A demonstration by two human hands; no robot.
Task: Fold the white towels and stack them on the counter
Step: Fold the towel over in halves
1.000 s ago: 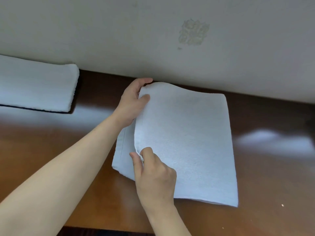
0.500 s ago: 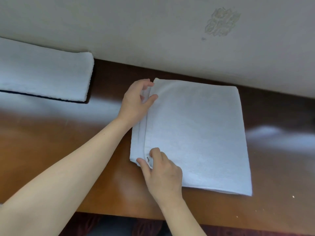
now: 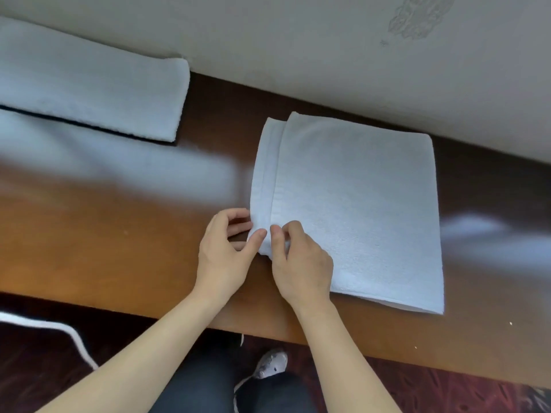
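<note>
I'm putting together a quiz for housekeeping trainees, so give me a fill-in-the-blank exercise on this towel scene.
1. The left hand and right hand both pinch the towel at its ____ left corner.
2. The second towel lies to the ____ of the pinched one.
3. Both lie on the brown counter and are ____ in colour.

Missing words: near; left; white.

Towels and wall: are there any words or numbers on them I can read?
No words or numbers can be read anywhere.
The folded towel is plain white; so is the second towel.
The pale mark on the wall is a blurred pattern, not readable text.
</note>
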